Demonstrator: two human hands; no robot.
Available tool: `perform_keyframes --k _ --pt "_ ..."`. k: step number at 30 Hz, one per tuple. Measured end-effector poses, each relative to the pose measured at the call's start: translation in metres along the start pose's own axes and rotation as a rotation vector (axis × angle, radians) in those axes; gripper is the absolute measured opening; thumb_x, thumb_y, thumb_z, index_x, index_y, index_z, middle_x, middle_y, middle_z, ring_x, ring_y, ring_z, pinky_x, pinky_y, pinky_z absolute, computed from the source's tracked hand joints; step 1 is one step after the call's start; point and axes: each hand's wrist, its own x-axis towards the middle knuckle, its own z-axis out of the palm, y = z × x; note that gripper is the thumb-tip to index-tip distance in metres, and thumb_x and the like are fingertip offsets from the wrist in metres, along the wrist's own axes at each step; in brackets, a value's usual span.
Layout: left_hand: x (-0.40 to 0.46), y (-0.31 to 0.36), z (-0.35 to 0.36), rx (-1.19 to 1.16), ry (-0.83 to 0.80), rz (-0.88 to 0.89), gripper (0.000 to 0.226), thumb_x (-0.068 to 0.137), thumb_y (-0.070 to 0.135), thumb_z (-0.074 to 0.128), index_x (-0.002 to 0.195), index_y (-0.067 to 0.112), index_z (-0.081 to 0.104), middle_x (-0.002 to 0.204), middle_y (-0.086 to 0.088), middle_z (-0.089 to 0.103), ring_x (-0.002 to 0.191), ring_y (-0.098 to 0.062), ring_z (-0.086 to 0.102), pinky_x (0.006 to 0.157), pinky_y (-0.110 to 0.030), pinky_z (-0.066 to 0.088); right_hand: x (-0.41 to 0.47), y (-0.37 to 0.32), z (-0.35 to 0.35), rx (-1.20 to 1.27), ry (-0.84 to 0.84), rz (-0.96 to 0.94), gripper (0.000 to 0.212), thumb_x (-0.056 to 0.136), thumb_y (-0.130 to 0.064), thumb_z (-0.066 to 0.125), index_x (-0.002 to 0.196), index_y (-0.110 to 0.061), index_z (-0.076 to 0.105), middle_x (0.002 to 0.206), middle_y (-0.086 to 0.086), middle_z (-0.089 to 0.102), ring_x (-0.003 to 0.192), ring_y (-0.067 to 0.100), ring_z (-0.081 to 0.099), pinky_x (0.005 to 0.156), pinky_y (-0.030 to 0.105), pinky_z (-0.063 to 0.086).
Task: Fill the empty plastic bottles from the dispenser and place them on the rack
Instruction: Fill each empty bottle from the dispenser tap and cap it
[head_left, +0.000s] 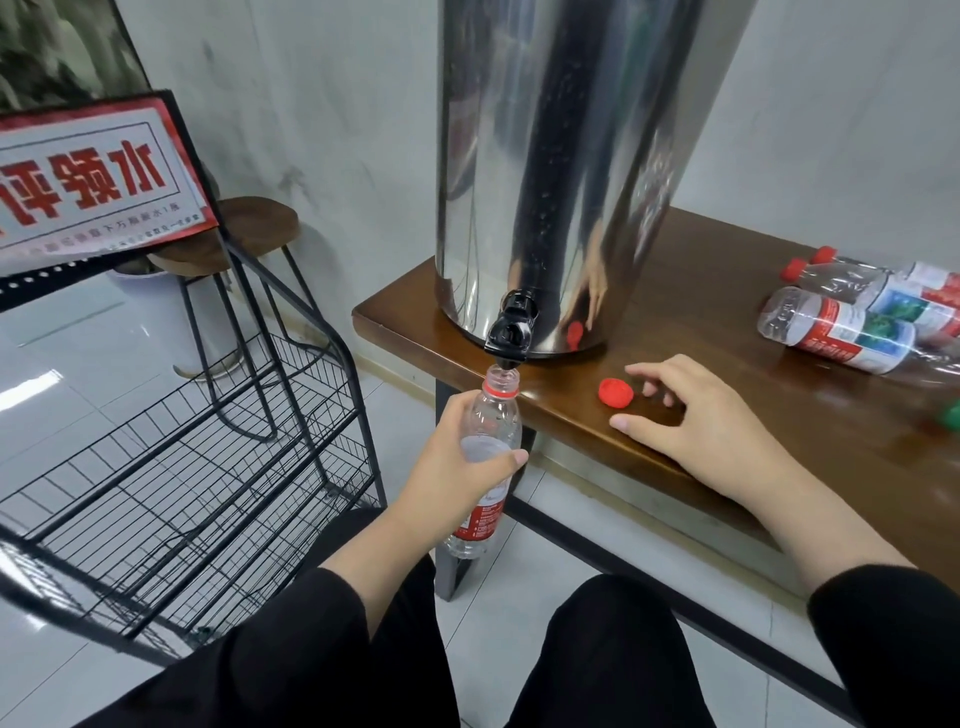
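White tiled floor (93, 364) and a pale marbled wall frame our brown wooden worktop (727, 374). Our left hand (457, 467) wraps its fingers and thumb round a clear plastic bottle (491, 431) with a red label, holding it just off the worktop's front edge, tilted slightly, its open mouth right under the black tap (511, 338). We can see water in the bottle at about the level of our fingers. Our right hand (685, 410) rests palm down on the worktop with its fingers spread and relaxed, holding nothing; a red bottle cap (615, 393) lies just beside its fingertips, apart from them. Above the tap stands the tall stainless steel dispenser (561, 156), sitting at the worktop's left end. Well to the right lie several empty plastic bottles (857, 317) on their sides, bunched together and touching; two show red caps. A green object (953, 414) shows partly at the right edge; we cannot tell what it is. On the left stands the black wire rack (208, 467), topped by a red and white sign (98, 176) with Chinese characters. Behind the rack is a wooden stool (249, 228) on black legs. Black sleeves and black trousers fill the bottom of the view.
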Motion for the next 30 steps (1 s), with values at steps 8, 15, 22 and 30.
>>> perform_keyframes --k 8,15,22,30 --pt "-0.002 0.003 0.001 0.011 0.021 0.01 0.057 0.087 0.024 0.08 0.131 0.043 0.048 0.116 0.016 0.068 0.104 -0.001 0.068 0.075 -0.013 0.053 0.01 -0.005 0.006 0.018 -0.003 0.034 0.033 0.088 -0.049 0.071 0.117 -0.034 0.068 0.095 -0.013 0.052 0.088 0.005 0.052 0.072 0.023 0.038" --pt "-0.001 0.001 0.002 0.015 0.028 0.006 0.058 0.088 0.024 0.079 0.132 0.044 0.047 0.118 0.015 0.066 0.109 -0.006 0.067 0.086 -0.022 0.052 0.017 -0.009 0.013 -0.015 0.024 0.054 0.036 0.087 -0.054 0.07 0.117 -0.033 0.067 0.095 -0.013 0.053 0.091 0.008 0.053 0.073 0.026 0.042" --pt "0.001 0.001 0.004 0.016 0.029 -0.001 0.059 0.088 0.025 0.08 0.131 0.046 0.045 0.123 0.019 0.063 0.112 -0.001 0.063 0.082 -0.016 0.048 0.023 -0.014 0.015 -0.047 0.014 0.042 0.041 0.084 -0.064 0.066 0.115 -0.037 0.066 0.092 -0.015 0.053 0.09 0.009 0.054 0.08 0.034 0.048" --pt "0.006 -0.005 0.004 0.043 0.044 -0.02 0.063 0.086 0.031 0.081 0.134 0.043 0.041 0.125 0.009 0.063 0.115 -0.015 0.065 0.097 -0.034 0.055 0.022 -0.016 0.018 -0.071 0.022 0.031 0.038 0.086 -0.064 0.064 0.115 -0.039 0.063 0.093 -0.019 0.051 0.093 0.01 0.053 0.089 0.042 0.054"
